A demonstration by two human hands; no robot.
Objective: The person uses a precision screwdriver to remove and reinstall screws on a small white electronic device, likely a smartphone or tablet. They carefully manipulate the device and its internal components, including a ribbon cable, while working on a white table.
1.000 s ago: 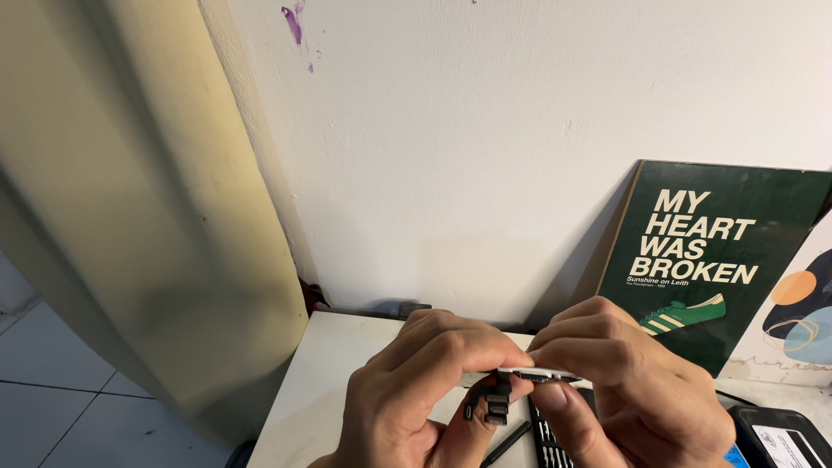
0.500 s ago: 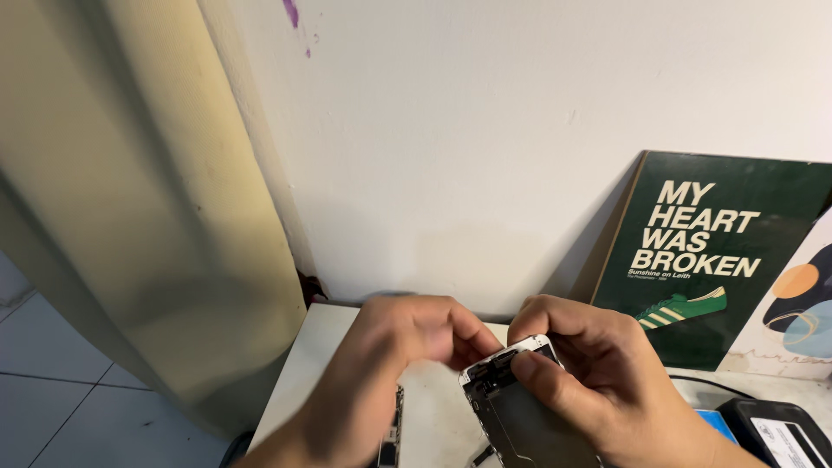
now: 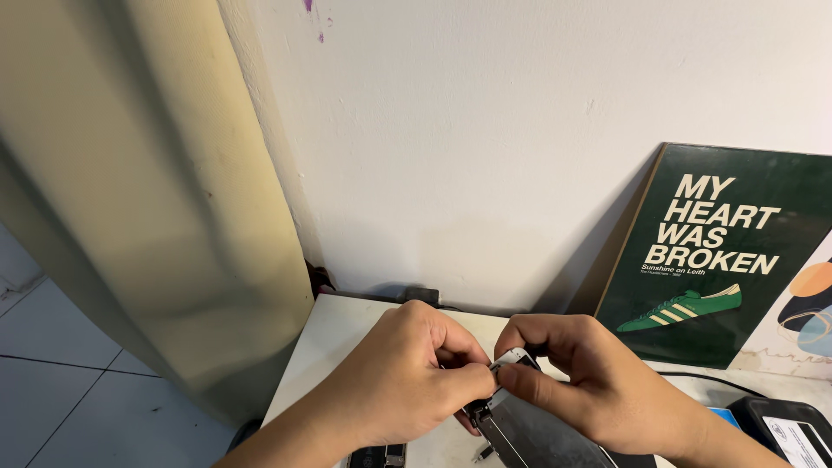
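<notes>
Left hand [image 3: 407, 381]: my fingers pinch the top corner of the phone screen panel [image 3: 529, 429].
Right hand [image 3: 598, 381]: clamped on the same top edge, thumb touching my left fingertips.
Panel: tilted, held just above the white table [image 3: 338, 334].
Behind: a green poster [image 3: 693, 251] leans on the wall.

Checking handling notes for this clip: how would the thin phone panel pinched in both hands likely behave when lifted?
The phone panel looks thin and flat, so probably light but prone to flex or crack. Left hand and right hand pinch its top corner with fingertips, suggesting delicate parts there. Its smooth surface may be slippery.
</notes>
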